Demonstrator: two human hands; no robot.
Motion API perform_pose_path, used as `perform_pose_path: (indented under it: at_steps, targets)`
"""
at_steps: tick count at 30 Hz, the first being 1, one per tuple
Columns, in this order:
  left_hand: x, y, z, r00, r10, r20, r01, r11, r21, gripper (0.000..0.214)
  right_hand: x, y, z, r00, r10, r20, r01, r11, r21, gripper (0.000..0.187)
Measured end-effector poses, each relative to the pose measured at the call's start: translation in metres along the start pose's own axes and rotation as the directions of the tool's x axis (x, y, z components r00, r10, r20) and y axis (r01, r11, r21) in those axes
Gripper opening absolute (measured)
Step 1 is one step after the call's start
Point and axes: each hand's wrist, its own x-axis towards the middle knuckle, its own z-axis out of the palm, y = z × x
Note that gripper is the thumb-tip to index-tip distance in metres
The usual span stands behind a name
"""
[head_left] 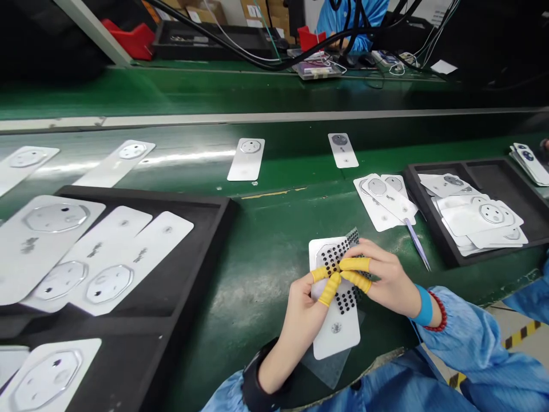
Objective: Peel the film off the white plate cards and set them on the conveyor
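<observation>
A white socket cover plate [337, 335] lies on the green bench in front of me. Over it sits a clear sheet of small black dots [345, 297]. My left hand [306, 312] and my right hand [386, 280] meet above the plate, fingertips in yellow finger cots. Both hands pinch at the dotted sheet where it covers the plate's round socket face. What sits between the fingertips is too small to see. A clear film [328, 369] pokes out under the plate's near end.
A black tray [214, 229] at left holds several white plates. Another black tray [506, 177] at right holds a heap of plates, with loose plates [386, 200] and tweezers [418, 246] beside it. Single plates ride the green conveyor [246, 160]. A person in blue sits across the line [347, 17].
</observation>
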Motion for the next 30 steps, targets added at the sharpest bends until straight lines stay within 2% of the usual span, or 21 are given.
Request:
perform_pose_path:
  at_steps: [2,5,11,14,18,22,24,26,28,30]
  targets:
    - [-0.001,-0.001,0.0,0.998,-0.061,0.002,0.061,0.995,-0.083,0.027,0.0,-0.001,0.009,1.0,-0.025,0.009,0.025,1.0,0.007,0.01]
    - [-0.001,-0.002,-0.002,0.991,-0.137,0.014,0.137,0.976,-0.17,0.03,-0.004,-0.001,0.016,0.995,-0.094,0.036,0.098,0.989,-0.107,0.014]
    - [0.002,-0.003,0.0,0.978,-0.202,-0.053,0.185,0.956,-0.227,0.023,-0.01,0.0,0.022,0.952,-0.3,0.064,0.303,0.892,-0.336,0.022]
    - [0.003,-0.003,0.002,0.972,-0.22,-0.083,0.195,0.951,-0.24,0.018,-0.009,0.004,0.026,0.947,-0.299,0.12,0.322,0.87,-0.373,0.02]
    - [0.003,-0.004,0.001,0.971,-0.225,-0.08,0.204,0.955,-0.215,0.015,-0.005,0.007,0.03,0.954,-0.238,0.183,0.293,0.87,-0.397,0.019]
    - [0.006,-0.003,-0.001,0.977,-0.202,-0.067,0.189,0.968,-0.163,0.016,-0.007,0.015,0.031,0.947,-0.232,0.222,0.296,0.898,-0.325,0.019]
    - [0.008,-0.002,-0.005,0.981,-0.186,-0.063,0.177,0.976,-0.125,0.018,-0.012,0.024,0.026,0.938,-0.193,0.287,0.267,0.932,-0.246,0.022]
    - [0.01,0.0,-0.01,0.986,-0.146,-0.082,0.139,0.986,-0.087,0.019,-0.019,0.034,0.015,0.92,-0.093,0.381,0.178,0.965,-0.194,0.03]
    - [0.008,0.001,-0.015,0.985,0.003,-0.171,0.001,1.0,0.021,0.031,-0.023,0.044,0.001,0.892,0.027,0.452,0.055,0.984,-0.167,0.032]
    - [0.004,0.0,-0.018,0.95,0.202,-0.239,-0.162,0.971,0.176,0.053,-0.022,0.048,-0.013,0.892,0.114,0.438,-0.063,0.99,-0.13,0.03]
